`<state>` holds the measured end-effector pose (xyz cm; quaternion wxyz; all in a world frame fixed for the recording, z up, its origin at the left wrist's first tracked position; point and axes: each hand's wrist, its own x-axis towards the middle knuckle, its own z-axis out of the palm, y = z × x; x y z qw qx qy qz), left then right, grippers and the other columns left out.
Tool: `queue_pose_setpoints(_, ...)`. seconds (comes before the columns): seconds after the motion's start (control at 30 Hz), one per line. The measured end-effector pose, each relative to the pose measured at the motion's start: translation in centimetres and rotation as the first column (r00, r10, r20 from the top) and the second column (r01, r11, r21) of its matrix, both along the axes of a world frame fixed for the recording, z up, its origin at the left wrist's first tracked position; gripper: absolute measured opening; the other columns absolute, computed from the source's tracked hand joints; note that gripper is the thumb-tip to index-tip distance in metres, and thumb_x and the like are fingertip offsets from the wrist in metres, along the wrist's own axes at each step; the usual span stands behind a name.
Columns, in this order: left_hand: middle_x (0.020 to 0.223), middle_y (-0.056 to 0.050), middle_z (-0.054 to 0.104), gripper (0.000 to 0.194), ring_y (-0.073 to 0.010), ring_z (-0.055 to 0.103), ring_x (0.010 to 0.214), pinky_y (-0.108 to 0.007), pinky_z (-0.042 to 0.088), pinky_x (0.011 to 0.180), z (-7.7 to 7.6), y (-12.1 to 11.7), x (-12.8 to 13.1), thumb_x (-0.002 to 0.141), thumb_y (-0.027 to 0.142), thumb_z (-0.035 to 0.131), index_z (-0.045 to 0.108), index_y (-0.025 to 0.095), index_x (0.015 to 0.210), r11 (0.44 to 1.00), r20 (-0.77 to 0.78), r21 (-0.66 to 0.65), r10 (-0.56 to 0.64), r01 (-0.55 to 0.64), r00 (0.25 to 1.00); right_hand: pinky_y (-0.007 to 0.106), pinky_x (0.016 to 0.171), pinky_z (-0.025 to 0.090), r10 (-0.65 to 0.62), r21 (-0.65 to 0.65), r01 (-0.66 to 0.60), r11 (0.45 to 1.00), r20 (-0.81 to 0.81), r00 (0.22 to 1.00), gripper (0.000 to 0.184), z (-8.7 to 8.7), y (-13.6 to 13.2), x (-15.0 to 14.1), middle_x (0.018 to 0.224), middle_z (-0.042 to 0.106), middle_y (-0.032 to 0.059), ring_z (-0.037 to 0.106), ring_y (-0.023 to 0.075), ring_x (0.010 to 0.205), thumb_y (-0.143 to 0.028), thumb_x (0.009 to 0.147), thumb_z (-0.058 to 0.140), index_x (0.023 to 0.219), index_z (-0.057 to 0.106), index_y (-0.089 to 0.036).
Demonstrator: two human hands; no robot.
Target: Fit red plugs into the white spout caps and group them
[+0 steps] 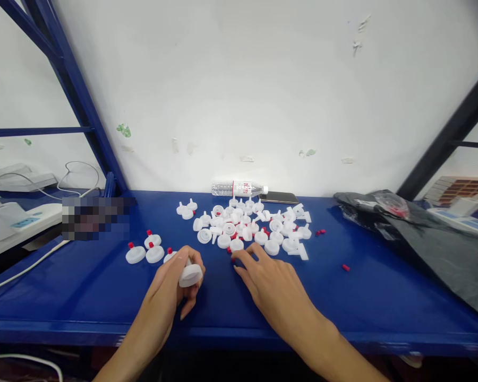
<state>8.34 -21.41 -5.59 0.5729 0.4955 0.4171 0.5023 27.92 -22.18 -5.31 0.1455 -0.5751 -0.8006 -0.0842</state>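
Observation:
My left hand (175,281) is closed around a white nozzle cap (190,277), whose round rim faces me; the fingers partly hide its spout. At the near edge of a pile of white nozzle caps (271,247), my right hand (269,270) has thumb and forefinger pinched at a small red cap (233,260), mostly covered by the fingertips. Several white caps with red tips (154,253) stand upright left of my left hand, which partly hides the nearest one. More red bits show among the pile.
Loose red caps (346,267) lie on the blue table (342,313) at the right. Behind the pile are a lying plastic bottle (239,188) and a dark phone (279,198). A black plastic bag (414,254) covers the right side. Power strips (32,223) and cables occupy the left.

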Motion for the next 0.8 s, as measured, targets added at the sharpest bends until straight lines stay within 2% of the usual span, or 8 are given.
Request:
queue_pose_setpoints(0.13,0.051,0.007,0.044,0.048,-0.0058,0.032,0.038,-0.011,0.025,0.029,-0.4,0.2,-0.2,0.094,0.063,0.051,0.053,0.020,0.074,0.999,-0.039,-0.038,-0.021,0.020,0.999,0.030,0.046,0.029,0.010,-0.017,-0.011,1.000,-0.074,0.997,0.009,-0.2,-0.1,0.4,0.100,0.069,-0.0007,0.068,0.0172,0.059,-0.024,0.100,0.059,0.106,0.065,-0.028)
queue_pose_setpoints(0.3,0.070,-0.001,0.066,0.048,-0.0125,0.059,0.042,-0.015,0.030,0.028,0.0,0.1,-0.2,0.095,0.065,0.045,0.051,0.021,0.077,0.997,-0.108,-0.004,-0.077,0.077,0.991,0.027,0.053,0.037,0.083,0.009,-0.084,0.996,-0.306,0.948,0.006,-0.3,-0.5,0.9,0.084,0.073,-0.0032,0.070,0.0163,0.064,-0.022,0.100,0.058,0.099,0.064,-0.025)
queue_pose_setpoints(0.37,0.067,0.000,0.065,0.049,-0.0110,0.055,0.039,-0.016,0.028,0.028,0.4,-0.2,-0.1,0.095,0.066,0.045,0.052,0.021,0.078,0.996,-0.217,0.005,-0.090,0.093,0.972,0.026,0.053,0.038,0.119,0.020,-0.121,0.992,-0.398,0.910,0.006,-0.4,-0.7,1.0,0.076,0.073,-0.0046,0.068,0.0147,0.058,-0.022,0.099,0.059,0.098,0.064,-0.025)
queue_pose_setpoints(0.43,0.059,0.004,0.057,0.045,-0.0084,0.047,0.040,-0.016,0.029,0.034,0.7,-0.4,0.1,0.092,0.062,0.055,0.056,0.020,0.078,0.995,-0.352,0.056,-0.058,0.083,0.934,0.025,0.052,0.039,0.152,0.032,-0.155,0.987,-0.459,0.875,0.007,-0.5,-0.9,1.1,0.074,0.073,-0.0055,0.065,0.0135,0.054,-0.020,0.098,0.060,0.099,0.065,-0.025)
queue_pose_setpoints(0.5,0.060,0.005,0.055,0.037,-0.0092,0.047,0.048,-0.018,0.036,0.044,0.8,-0.7,0.3,0.087,0.055,0.067,0.062,0.020,0.080,0.986,-0.464,0.141,-0.009,0.084,0.886,0.025,0.054,0.041,0.175,0.046,-0.176,0.983,-0.499,0.849,0.010,-0.5,-1.1,1.2,0.077,0.075,-0.0054,0.065,0.0131,0.055,-0.019,0.097,0.059,0.101,0.067,-0.025)
queue_pose_setpoints(0.6,0.074,0.001,0.063,0.029,-0.0135,0.054,0.064,-0.022,0.043,0.058,0.9,-0.9,0.6,0.083,0.049,0.073,0.070,0.020,0.084,0.969,-0.557,0.213,0.017,0.123,0.830,0.025,0.059,0.046,0.203,0.074,-0.195,0.978,-0.543,0.815,0.014,-0.3,-1.2,1.2,0.087,0.077,-0.0036,0.068,0.0135,0.062,-0.018,0.097,0.059,0.103,0.069,-0.026)
queue_pose_setpoints(0.67,0.073,0.001,0.063,0.031,-0.0143,0.054,0.063,-0.023,0.041,0.058,0.9,-0.9,0.6,0.087,0.052,0.068,0.070,0.021,0.084,0.971,-0.585,0.189,-0.009,0.146,0.811,0.025,0.062,0.048,0.221,0.105,-0.197,0.975,-0.570,0.791,0.018,-0.1,-1.4,1.2,0.094,0.077,-0.0018,0.069,0.0140,0.068,-0.018,0.098,0.057,0.108,0.070,-0.026)
queue_pose_setpoints(0.8,0.053,0.004,0.049,0.048,-0.0141,0.046,0.051,-0.025,0.034,0.054,0.8,-1.2,0.5,0.097,0.061,0.045,0.059,0.021,0.073,0.976,-0.591,0.120,-0.077,0.182,0.803,0.027,0.073,0.053,0.265,0.129,-0.234,0.964,-0.586,0.766,0.026,0.1,-1.6,1.2,0.103,0.075,0.0011,0.072,0.0154,0.083,-0.017,0.100,0.053,0.117,0.071,-0.026)
